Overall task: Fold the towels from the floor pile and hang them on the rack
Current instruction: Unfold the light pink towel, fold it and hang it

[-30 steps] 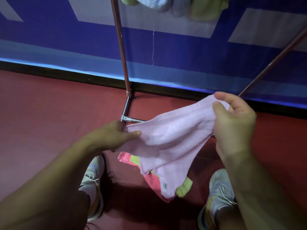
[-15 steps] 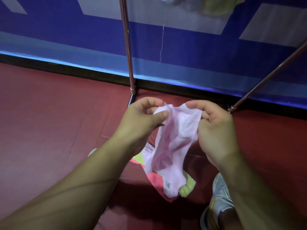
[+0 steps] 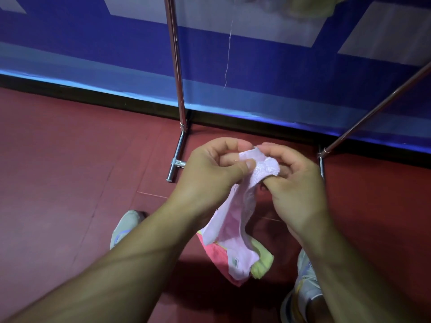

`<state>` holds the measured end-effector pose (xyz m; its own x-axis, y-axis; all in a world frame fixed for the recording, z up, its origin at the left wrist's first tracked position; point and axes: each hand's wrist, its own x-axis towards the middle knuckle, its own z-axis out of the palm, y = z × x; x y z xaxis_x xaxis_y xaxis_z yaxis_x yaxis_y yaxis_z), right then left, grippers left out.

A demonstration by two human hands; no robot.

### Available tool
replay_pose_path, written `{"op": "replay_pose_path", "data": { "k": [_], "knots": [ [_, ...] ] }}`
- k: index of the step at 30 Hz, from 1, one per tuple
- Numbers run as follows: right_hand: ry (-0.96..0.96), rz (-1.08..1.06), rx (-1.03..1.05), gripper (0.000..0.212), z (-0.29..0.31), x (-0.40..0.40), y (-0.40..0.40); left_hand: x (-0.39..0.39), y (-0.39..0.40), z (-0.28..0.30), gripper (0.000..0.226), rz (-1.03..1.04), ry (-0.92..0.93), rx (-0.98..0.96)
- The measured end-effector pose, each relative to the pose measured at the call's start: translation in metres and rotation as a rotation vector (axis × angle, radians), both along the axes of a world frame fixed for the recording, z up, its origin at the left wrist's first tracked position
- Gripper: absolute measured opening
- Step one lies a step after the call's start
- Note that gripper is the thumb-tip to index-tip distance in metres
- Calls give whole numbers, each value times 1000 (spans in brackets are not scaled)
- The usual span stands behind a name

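Pink towel (image 3: 235, 220): head view, I see it held up over the floor pile (image 3: 261, 262), top corners bunched between both hands, the rest drooping in a loose trough with its tag end over the pile.
Left grip (image 3: 210, 173): thumb and fingers pressed together on the upper edge.
Right grip (image 3: 296, 180): pinching the same bunched corner, touching the left.
Rack (image 3: 177, 78): upright pole just behind the hands; hung towels blurred at top edge.
Risk: I judge the corners are misaligned in that wad, so the fold may come out crooked; the hanging end could snag the pile and lift a piece.
Change: a second ago the hands were well apart with the cloth stretched; now they meet.
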<state>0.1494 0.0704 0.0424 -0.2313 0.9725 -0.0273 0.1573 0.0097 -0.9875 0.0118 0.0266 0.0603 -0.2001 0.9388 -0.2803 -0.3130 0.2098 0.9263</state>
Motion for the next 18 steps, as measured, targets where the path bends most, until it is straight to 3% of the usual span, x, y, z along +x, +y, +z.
{"op": "replay_pose_path", "data": {
  "k": [3,7,11,13,18],
  "knots": [
    [40,-12,-7,46,0,1,4,-2,-1,4,22,39,80,14],
    [45,-15,16,37,0,1,8,-4,-1,4,24,103,339,140],
    [-6,-26,24,15,-1,-2,4,-1,-3,0,31,62,546,207],
    [-10,-20,4,2,0,-2,3,-1,-4,-3,27,51,560,192],
    [-63,-15,29,12,2,-1,0,1,-6,-3,22,23,466,104]
  ]
}}
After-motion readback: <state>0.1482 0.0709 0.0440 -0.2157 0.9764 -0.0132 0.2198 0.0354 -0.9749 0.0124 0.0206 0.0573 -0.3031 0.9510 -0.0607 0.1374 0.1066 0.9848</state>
